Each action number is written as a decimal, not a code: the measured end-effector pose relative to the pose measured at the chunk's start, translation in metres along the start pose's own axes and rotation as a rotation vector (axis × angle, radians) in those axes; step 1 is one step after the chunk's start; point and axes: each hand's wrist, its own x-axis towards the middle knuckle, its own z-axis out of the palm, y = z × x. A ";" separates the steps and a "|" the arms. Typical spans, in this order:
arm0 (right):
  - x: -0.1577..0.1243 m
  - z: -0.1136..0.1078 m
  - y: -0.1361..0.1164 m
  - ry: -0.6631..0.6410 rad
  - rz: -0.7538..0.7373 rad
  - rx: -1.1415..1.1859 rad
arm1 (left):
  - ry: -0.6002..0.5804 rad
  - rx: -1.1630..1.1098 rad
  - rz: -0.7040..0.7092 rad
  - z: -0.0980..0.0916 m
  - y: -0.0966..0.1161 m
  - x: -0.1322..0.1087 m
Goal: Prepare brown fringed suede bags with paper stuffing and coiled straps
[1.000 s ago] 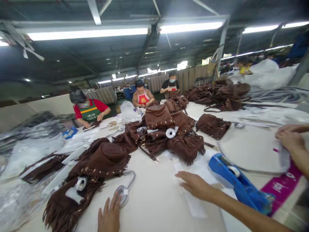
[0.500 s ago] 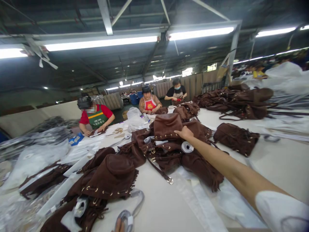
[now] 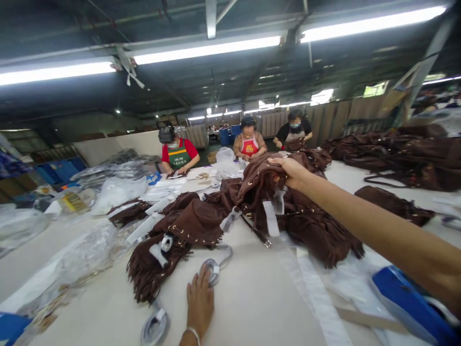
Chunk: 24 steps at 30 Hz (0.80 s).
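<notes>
My right hand is stretched far forward and closed on the top of a brown fringed suede bag, lifting it off the heap. White paper tags hang from that bag. My left hand lies flat on the table near the front edge, fingers out, its fingertips touching a grey wrapped strap. A second brown fringed bag lies just beyond the left hand.
A blue tape dispenser sits at the lower right beside white paper strips. More brown bags pile at the far right. Clear plastic bags cover the left. Three other people work at the table's far end.
My right hand has closed on the brown bag's top and raised it. My left hand has come back into view, flat by the grey strap. The view has swung left.
</notes>
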 end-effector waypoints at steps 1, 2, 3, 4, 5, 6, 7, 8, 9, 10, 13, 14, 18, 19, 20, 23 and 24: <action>-0.014 0.007 -0.001 -0.025 0.015 0.018 | -0.009 -0.172 -0.048 -0.011 0.004 0.002; -0.027 0.015 0.000 -0.055 0.034 0.038 | 0.011 -0.359 -0.113 -0.024 0.009 0.003; -0.040 0.022 0.003 -0.090 0.056 0.058 | 0.052 -0.550 -0.189 -0.038 0.014 0.005; -0.051 0.029 0.006 -0.121 0.080 0.071 | 0.090 -0.739 -0.254 -0.053 0.021 0.006; -0.061 0.035 0.009 -0.149 0.105 0.076 | 0.092 -0.925 -0.296 -0.068 0.029 0.007; -0.069 0.042 0.013 -0.171 0.126 0.072 | 0.064 -1.090 -0.333 -0.082 0.038 0.007; -0.077 0.048 0.018 -0.192 0.146 0.070 | -0.017 -1.226 -0.367 -0.094 0.047 0.007; -0.084 0.054 0.023 -0.208 0.163 0.074 | -0.127 -1.330 -0.407 -0.105 0.056 0.006; -0.091 0.059 0.029 -0.225 0.181 0.087 | -0.243 -1.413 -0.438 -0.113 0.065 0.005; -0.097 0.064 0.036 -0.246 0.202 0.107 | -0.360 -1.480 -0.460 -0.118 0.073 0.003; -0.121 0.076 0.062 -0.320 0.285 0.165 | -0.573 -1.610 -0.503 -0.121 0.089 -0.006; -0.129 0.080 0.074 -0.353 0.319 0.172 | -0.589 -1.640 -0.518 -0.118 0.090 -0.009; -0.153 0.103 0.129 -0.522 0.395 0.198 | -0.412 -1.654 -0.610 -0.108 0.074 -0.013; -0.154 0.110 0.142 -0.555 0.378 0.214 | -0.324 -1.596 -0.640 -0.108 0.068 -0.010; -0.154 0.116 0.153 -0.583 0.345 0.215 | -0.226 -1.520 -0.666 -0.110 0.061 -0.005; -0.138 0.123 0.181 -0.604 0.147 -0.026 | 0.065 -1.330 -0.670 -0.135 0.040 0.021; -0.128 0.120 0.188 -0.589 0.047 -0.204 | 0.146 -1.288 -0.661 -0.147 0.031 0.032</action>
